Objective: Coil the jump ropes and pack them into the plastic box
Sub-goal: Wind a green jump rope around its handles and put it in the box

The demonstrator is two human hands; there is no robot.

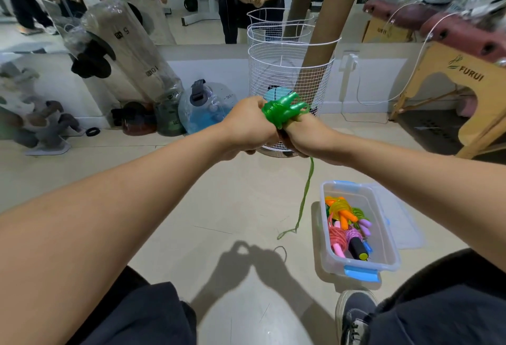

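Green jump rope [284, 110] between both hands, tail dangling floorward

Bare floor [224, 207] left of plastic box [383, 235]; wire basket [273, 70] stands beyond

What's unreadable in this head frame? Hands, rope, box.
- Fingers of left hand and right hand: turned away, grip hidden.
- Green jump rope: coil count blurred; handles behind hands.
- Plastic box: ropes overlap, count unclear.
- Lid: mostly behind the box.
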